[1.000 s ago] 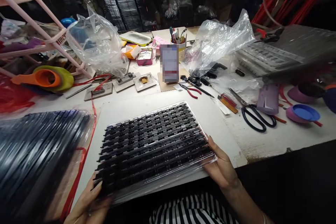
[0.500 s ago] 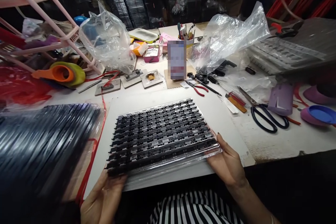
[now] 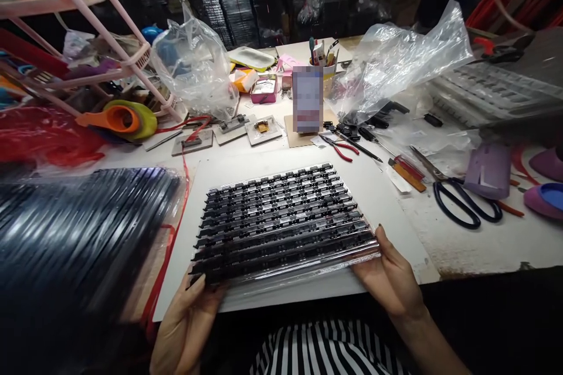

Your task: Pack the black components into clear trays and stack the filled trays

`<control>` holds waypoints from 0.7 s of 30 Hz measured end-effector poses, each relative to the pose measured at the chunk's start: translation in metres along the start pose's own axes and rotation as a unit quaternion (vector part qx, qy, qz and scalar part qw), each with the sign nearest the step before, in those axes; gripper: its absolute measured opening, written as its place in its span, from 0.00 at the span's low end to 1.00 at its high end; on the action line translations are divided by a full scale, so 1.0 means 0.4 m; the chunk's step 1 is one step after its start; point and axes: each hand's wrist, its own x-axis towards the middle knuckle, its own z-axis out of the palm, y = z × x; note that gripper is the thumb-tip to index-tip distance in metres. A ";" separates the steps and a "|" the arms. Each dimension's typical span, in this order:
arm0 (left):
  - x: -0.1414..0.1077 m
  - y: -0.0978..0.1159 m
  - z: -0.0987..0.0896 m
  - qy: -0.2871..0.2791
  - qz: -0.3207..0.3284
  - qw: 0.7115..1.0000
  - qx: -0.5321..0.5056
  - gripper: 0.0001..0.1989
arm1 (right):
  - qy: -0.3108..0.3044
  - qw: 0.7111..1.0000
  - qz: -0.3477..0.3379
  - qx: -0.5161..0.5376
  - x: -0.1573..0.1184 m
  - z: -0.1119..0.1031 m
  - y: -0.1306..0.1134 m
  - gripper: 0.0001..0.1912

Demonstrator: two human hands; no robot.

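A clear plastic tray point(image 3: 308, 266) carries several rows of black parts point(image 3: 281, 211) with small pale teeth. It is over a white board point(image 3: 396, 217), slightly tilted. My left hand point(image 3: 189, 316) grips the tray's near left corner, thumb on the edge and fingers partly hidden beneath. At the right near corner my right hand point(image 3: 391, 278) holds it, with the thumb along the side and the other fingers under it. To the left lies a large stack of dark, shiny trays point(image 3: 88, 222), blurred, with red ribbon point(image 3: 165, 263) beside it.
Red-handled pliers point(image 3: 338, 146), a screwdriver, scissors point(image 3: 466, 202) and a purple container point(image 3: 488, 170) lie to the right. Behind are a blurred-out upright screen point(image 3: 308, 99), metal blocks and plastic bags point(image 3: 193, 64). A pink rack point(image 3: 105, 29) stands at left.
The whole view has shifted, so the table and its objects appear further right. Both hands still hold the tray, and its near left corner now shows my left thumb on top.
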 end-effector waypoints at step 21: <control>0.007 -0.008 -0.026 -0.062 -0.001 0.998 -0.022 0.28 | 0.074 0.997 -0.036 -0.002 0.005 0.016 0.010 0.14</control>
